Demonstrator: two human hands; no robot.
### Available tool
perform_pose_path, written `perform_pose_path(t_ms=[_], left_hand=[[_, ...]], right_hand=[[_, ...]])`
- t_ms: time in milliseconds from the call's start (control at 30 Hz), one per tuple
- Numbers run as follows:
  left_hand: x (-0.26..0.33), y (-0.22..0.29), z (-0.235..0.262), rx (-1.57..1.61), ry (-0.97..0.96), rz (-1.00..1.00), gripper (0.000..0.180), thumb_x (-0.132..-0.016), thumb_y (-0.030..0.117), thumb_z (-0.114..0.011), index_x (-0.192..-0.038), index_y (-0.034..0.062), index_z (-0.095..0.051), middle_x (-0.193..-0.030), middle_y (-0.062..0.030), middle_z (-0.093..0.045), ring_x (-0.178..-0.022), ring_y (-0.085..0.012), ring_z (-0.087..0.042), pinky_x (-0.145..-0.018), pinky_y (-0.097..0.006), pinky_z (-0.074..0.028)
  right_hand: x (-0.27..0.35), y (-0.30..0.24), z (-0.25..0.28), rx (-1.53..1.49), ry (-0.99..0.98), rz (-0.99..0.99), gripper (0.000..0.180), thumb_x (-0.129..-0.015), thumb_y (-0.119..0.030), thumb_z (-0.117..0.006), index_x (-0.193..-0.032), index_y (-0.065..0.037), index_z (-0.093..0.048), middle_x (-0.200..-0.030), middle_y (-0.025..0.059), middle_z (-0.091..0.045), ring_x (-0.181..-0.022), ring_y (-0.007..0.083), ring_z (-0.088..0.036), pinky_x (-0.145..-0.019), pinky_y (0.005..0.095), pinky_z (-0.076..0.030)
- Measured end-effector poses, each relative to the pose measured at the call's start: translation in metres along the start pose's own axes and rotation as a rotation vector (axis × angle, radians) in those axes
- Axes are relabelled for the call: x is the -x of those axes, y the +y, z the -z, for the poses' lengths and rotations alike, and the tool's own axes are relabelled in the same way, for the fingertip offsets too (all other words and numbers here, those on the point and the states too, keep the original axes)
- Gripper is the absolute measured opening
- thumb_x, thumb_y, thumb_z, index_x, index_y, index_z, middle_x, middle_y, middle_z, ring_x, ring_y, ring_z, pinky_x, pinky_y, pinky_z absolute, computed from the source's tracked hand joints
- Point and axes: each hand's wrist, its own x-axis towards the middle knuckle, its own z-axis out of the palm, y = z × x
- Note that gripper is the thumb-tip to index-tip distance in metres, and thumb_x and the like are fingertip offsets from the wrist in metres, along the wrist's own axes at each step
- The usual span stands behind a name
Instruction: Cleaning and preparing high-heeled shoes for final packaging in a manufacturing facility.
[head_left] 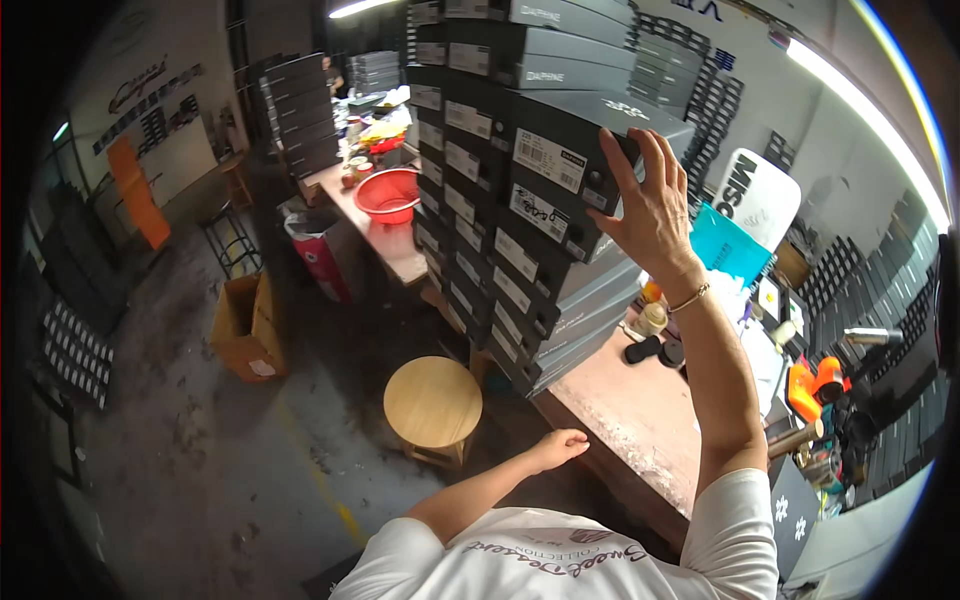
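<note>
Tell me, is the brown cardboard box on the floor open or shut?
Open. The cardboard box has its top flaps up and its inside shows; what it holds cannot be told.

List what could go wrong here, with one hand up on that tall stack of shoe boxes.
1. The stack of dark boxes stands high and uneven near the table edge; the right hand, pressing on an upper box, might tip it.
2. Falling boxes could hit the round wooden stool or the floor below.
3. The left hand only rests at the table edge, so it gives the stack no support.
</note>
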Motion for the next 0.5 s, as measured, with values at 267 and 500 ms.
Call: perform_pose_path(t_ms=[267, 500], left_hand=[[-0.069, 0.118, -0.010, 0.496, -0.243, -0.382, 0.046, -0.092, 0.018, -0.057, -0.134, 0.0051, -0.043, -0.124, -0.0079, -0.055, -0.112, -0.0183, -0.055, -0.097, -0.033, -0.043], [-0.101, 0.165, -0.024, 1.241, -0.614, -0.223, 0.096, -0.083, 0.079, -0.022, -0.144, 0.0055, -0.032, -0.141, -0.0122, -0.043, -0.127, -0.0303, -0.043, -0.105, -0.043, -0.036]], right_hand=[[0.130, 0.062, 0.115, 0.045, 0.029, -0.047, 0.093, -0.054, -0.013, -0.083, -0.136, -0.005, -0.040, -0.133, 0.0210, -0.035, -0.123, 0.0421, -0.042, -0.100, 0.0494, -0.041], [0.352, 0.051, 0.187, -0.067, -0.111, -0.346, 0.054, -0.070, -0.030, -0.082, -0.106, -0.008, -0.048, -0.127, 0.0201, -0.031, -0.114, 0.0481, -0.046, -0.091, 0.0577, -0.044]])
